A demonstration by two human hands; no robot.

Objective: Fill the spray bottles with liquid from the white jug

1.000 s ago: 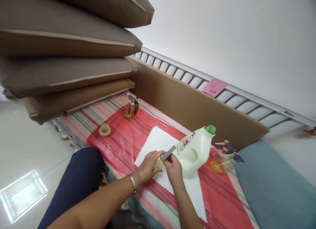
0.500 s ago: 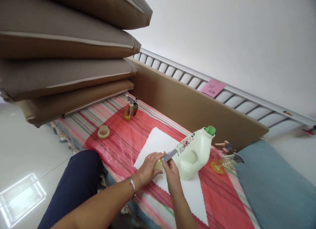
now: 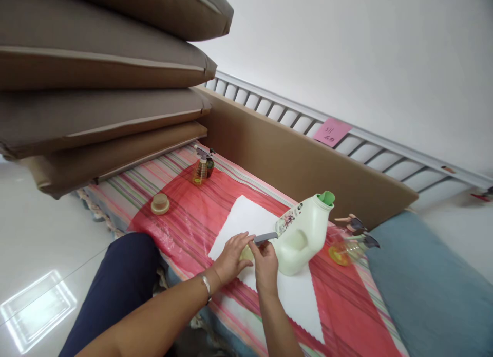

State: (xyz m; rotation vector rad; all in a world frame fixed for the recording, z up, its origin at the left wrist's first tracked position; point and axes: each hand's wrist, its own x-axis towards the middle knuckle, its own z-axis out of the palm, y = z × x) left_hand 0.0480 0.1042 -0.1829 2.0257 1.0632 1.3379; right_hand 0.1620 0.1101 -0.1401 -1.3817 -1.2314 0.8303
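Observation:
My left hand (image 3: 232,255) is wrapped around the pale yellow, see-through body of a spray bottle (image 3: 247,253), mostly hidden by the fingers. At its top, the thumb and fingers of my right hand (image 3: 265,264) pinch the grey spray head (image 3: 266,237), which points right. Whether the head is seated on the bottle's neck cannot be made out. Both hands are above a white scalloped sheet (image 3: 246,213). Just right of them stands a large pale green jug (image 3: 308,239) with a handle and a green spout, close to the grey head.
Two spray bottles (image 3: 199,172) stand at the back left, and more spray bottles (image 3: 346,249) at the right. A beige cap (image 3: 160,203) lies on the red sheet (image 3: 185,218). Stacked brown cushions (image 3: 103,110) rise at left; a brown panel (image 3: 292,162) runs along the back.
The grey spray head has turned from slanting up to the right to nearly level, with my right fingers turning along. My left hand keeps its hold. The view has shifted slightly.

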